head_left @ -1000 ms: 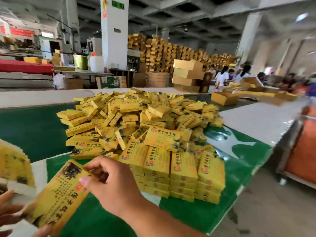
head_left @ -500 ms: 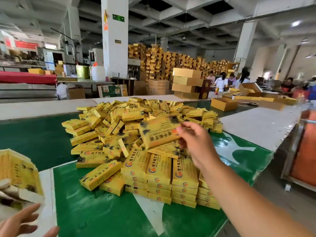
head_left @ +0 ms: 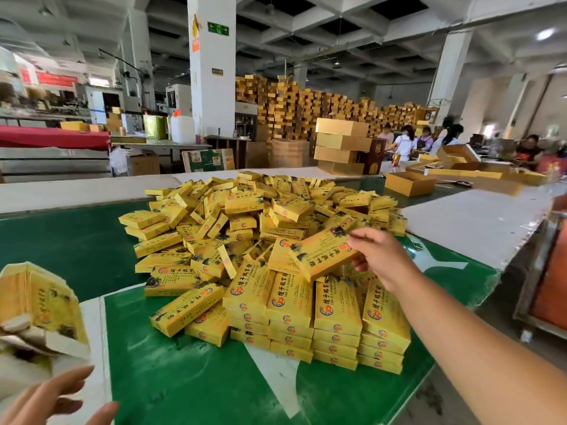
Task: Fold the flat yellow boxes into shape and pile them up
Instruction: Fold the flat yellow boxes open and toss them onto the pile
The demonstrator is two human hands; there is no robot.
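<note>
My right hand (head_left: 379,257) pinches a folded yellow box (head_left: 322,256) by its right end, holding it tilted just above the neat stacks of folded boxes (head_left: 313,314) at the front of the table. Behind the stacks lies a big loose heap of folded yellow boxes (head_left: 245,210). At the lower left stands a bundle of flat yellow box blanks (head_left: 40,305), its white flaps showing. My left hand (head_left: 52,400) hovers below that bundle with fingers spread and relaxed, holding nothing.
The table has a green surface (head_left: 190,381) with white sheets (head_left: 478,222) at the right and back. Its right edge drops to the floor beside an orange cart (head_left: 549,271). Larger gold cartons (head_left: 343,142) and several people stand at the back right.
My right hand carried the folded box from the left front, up over the heap, and now lowers it over the neat stacks. My left hand let go of it and stays low at the left.
</note>
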